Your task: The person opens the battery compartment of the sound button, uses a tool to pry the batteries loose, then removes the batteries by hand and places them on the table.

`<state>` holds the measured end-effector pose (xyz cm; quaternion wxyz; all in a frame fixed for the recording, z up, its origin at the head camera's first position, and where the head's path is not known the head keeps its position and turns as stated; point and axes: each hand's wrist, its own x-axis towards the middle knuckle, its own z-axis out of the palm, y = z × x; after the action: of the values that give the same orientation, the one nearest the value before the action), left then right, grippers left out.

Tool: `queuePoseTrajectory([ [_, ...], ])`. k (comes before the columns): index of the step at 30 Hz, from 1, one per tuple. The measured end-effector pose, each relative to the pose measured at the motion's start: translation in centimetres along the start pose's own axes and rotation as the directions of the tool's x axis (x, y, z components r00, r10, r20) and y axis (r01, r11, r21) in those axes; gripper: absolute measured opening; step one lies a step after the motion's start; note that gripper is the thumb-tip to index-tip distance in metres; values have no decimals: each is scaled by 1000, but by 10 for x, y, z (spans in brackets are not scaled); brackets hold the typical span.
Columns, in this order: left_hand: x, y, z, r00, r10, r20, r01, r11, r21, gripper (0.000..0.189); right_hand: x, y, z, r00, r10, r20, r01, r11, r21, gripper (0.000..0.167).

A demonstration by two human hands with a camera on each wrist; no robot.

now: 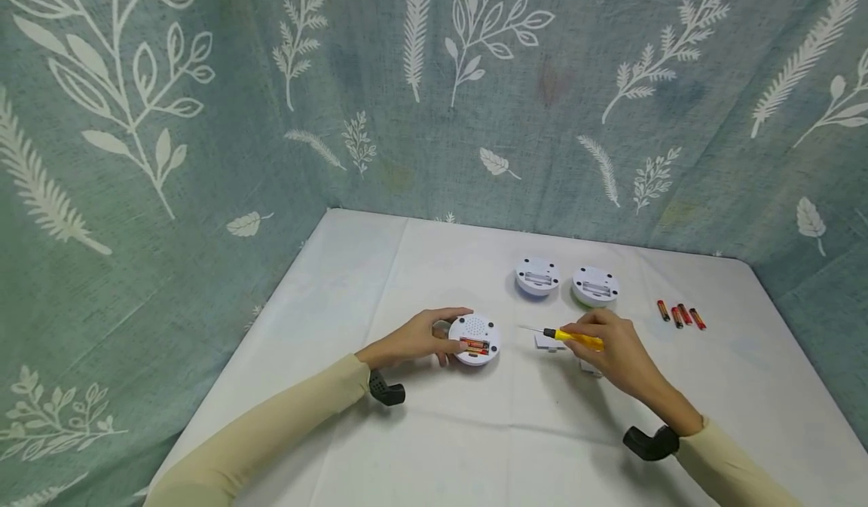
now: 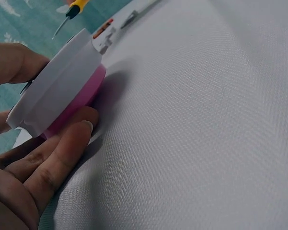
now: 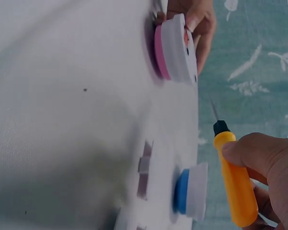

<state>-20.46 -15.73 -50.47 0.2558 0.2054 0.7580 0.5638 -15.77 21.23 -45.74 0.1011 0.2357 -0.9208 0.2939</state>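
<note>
My left hand (image 1: 422, 335) grips a round white device (image 1: 477, 325) with a pink underside (image 2: 88, 88). Its thumb lies on the upturned face beside two red batteries (image 1: 475, 346) in an uncovered compartment, and fingers curl under the pink part. Small dark feet and a patch of speaker holes also show on that face. To the right, my right hand (image 1: 618, 350) holds a screwdriver (image 3: 236, 184) by its yellow handle, thumb along the side. The thin metal shaft points left towards the device, apart from it. Below the screwdriver lies a small white cover (image 1: 549, 343).
Behind the hands stand two similar white devices, one blue-based (image 1: 538, 274) and one green-based (image 1: 595, 284), their battery slots bare. Several loose red batteries (image 1: 684, 314) lie at the right. Another white cover (image 1: 588, 369) is partly hidden by my right hand. A patterned curtain (image 1: 434, 115) hangs behind the white-covered table (image 1: 420, 447).
</note>
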Motion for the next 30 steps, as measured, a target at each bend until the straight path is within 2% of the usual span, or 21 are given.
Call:
queuePoseTrajectory([
  [8,0,0,2,1000,1,-5,-1,1000,-22,68,5,-12,8,994,-89,57,86,995,48,28],
  [15,0,3,3,1000,1,-11,-1,1000,-19,69,12,-20,14,982,-168,83,166,985,36,28],
  [23,-1,5,5,1000,-3,-21,3,1000,-2,68,21,-28,12,951,-292,102,293,956,5,27],
  [30,-1,5,7,1000,-9,-20,8,999,-47,68,35,-43,4,926,-335,175,351,933,-74,24],
])
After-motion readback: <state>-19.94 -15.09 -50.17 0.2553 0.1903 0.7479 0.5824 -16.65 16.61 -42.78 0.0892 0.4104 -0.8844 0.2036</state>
